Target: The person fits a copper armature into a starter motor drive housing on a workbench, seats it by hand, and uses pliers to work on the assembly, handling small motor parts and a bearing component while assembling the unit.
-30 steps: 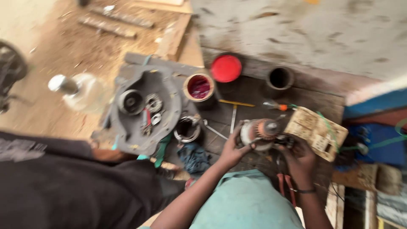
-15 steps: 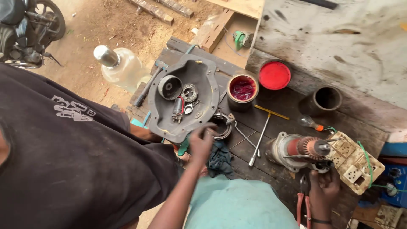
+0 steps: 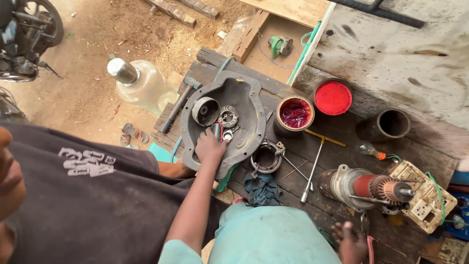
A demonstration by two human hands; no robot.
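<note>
Left hand [image 3: 209,146] closed on a small red-and-black part [image 3: 218,131] inside the grey housing cover [image 3: 246,105] at the surface's left edge, motor armature [image 3: 371,188] lying right, right hand [image 3: 349,240] open, empty, near edge.

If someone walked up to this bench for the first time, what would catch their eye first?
Probably the bright red round lid and the open tin of red paste beside it, near the middle of the dark wooden bench. Next, the big grey dish-shaped housing on the bench's left end, where the left hand reaches among small parts. Lower right lies a motor armature with a copper-coloured end; the right hand hangs below it, empty.
</note>
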